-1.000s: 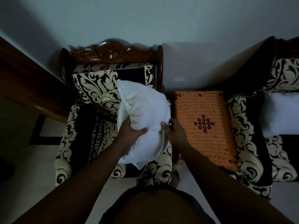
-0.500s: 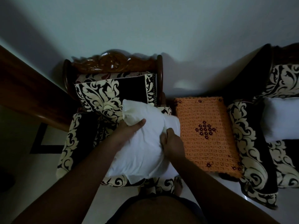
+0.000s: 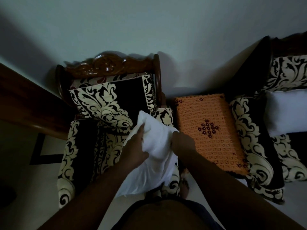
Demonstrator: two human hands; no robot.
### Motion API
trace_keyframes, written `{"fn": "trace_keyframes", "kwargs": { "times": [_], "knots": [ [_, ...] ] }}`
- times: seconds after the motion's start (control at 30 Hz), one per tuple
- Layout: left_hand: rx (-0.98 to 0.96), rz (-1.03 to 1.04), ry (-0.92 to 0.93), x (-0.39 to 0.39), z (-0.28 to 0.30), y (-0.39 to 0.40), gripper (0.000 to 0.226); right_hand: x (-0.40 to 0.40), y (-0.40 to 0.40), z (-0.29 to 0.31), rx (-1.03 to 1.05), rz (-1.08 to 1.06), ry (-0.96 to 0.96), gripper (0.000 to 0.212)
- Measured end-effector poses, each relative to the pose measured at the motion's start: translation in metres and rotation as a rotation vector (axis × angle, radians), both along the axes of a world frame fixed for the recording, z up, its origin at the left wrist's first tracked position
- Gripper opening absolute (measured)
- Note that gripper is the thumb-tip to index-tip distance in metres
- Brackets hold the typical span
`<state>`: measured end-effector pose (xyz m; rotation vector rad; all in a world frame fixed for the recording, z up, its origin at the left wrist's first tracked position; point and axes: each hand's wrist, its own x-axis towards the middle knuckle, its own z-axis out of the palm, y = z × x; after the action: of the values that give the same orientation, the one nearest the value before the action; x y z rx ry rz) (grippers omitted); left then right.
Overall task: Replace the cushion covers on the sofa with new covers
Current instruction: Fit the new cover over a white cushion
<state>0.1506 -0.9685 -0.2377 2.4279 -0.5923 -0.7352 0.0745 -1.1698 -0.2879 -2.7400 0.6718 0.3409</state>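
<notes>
A bare white cushion (image 3: 149,166) stands tilted on the front right of the armchair seat (image 3: 86,146). My left hand (image 3: 134,150) lies across its left face with the fingers reaching up to its top corner and the thumb pressing into the fabric. My right hand (image 3: 182,143) grips the cushion's right edge with curled fingers. A black and cream patterned cushion (image 3: 109,102) leans against the chair's carved wooden back (image 3: 106,63). A second bare white cushion (image 3: 285,112) lies on the sofa (image 3: 249,141) at the right.
An orange crocheted cloth with a dark flower motif (image 3: 207,131) covers a small table between the armchair and the sofa. A dark wooden rail (image 3: 25,100) runs along the left. My bare foot (image 3: 184,185) stands on the pale floor by the chair's front.
The white cushion has come down from against the chair back to the seat front and narrowed. My left hand slid up its face; my right hand stayed gripping its right edge.
</notes>
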Motion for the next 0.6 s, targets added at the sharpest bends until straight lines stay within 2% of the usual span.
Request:
{"fn": "trace_keyframes", "kwargs": {
  "times": [0.1,0.17,0.23,0.3,0.4,0.47,0.6],
  "knots": [
    [0.142,-0.027,-0.080,-0.011,-0.004,-0.003,0.122,0.007,-0.003,-0.001,-0.031,0.068,0.054,0.022],
    [0.186,0.040,-0.055,-0.017,-0.007,-0.010,0.132,0.007,-0.003,-0.006,0.100,0.012,0.040,0.021],
    [0.138,0.158,-0.019,-0.021,-0.006,-0.017,0.142,0.005,-0.001,-0.013,0.286,-0.102,-0.036,0.021],
    [0.041,0.234,-0.062,-0.023,-0.008,-0.022,0.140,0.000,0.004,-0.016,0.354,-0.163,-0.067,0.020],
    [0.081,0.126,-0.262,-0.022,-0.014,-0.024,0.140,-0.008,0.009,-0.020,0.184,-0.077,-0.011,0.022],
    [0.168,0.005,-0.380,-0.023,-0.018,-0.025,0.129,-0.010,0.006,-0.017,0.055,0.044,0.058,0.029],
    [0.255,-0.080,-0.451,-0.037,-0.021,-0.029,0.108,-0.002,-0.004,-0.008,-0.079,0.192,0.198,0.027]
  ]
}}
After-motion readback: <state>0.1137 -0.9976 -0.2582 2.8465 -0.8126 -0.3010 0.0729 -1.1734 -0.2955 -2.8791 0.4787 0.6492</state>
